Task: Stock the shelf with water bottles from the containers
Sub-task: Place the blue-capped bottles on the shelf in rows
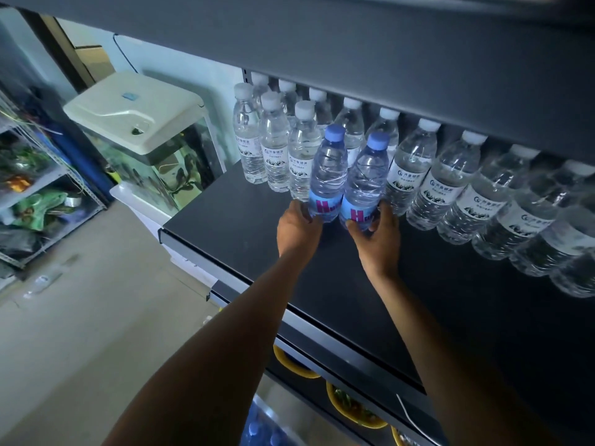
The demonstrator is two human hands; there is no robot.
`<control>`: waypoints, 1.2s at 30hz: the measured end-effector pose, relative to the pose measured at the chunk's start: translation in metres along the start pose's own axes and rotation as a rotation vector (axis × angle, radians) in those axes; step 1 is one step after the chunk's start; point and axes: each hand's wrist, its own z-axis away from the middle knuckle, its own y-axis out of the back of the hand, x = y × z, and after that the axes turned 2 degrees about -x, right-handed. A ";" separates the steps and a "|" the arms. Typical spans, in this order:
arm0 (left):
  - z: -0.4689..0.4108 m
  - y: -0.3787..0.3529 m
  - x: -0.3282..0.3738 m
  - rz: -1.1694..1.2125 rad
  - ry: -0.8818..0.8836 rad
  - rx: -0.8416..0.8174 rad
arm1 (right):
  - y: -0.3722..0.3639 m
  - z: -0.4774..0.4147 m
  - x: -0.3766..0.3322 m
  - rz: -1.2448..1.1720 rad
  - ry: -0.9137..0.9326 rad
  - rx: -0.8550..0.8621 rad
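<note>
Black shelf (244,217), left hand (297,228), right hand (378,241), two blue-capped bottles (328,175) (365,185) gripped

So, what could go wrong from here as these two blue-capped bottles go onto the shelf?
The left grip and right grip hold the blue-capped bottles low, so the tall tops could tip. They stand close to the white-capped bottles; a nudge might topple that row.

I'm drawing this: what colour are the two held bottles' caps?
Blue caps, clearest in head view.
</note>
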 end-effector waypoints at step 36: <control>0.018 -0.018 -0.025 -0.322 -0.376 -0.069 | -0.007 -0.008 0.002 0.025 -0.097 0.117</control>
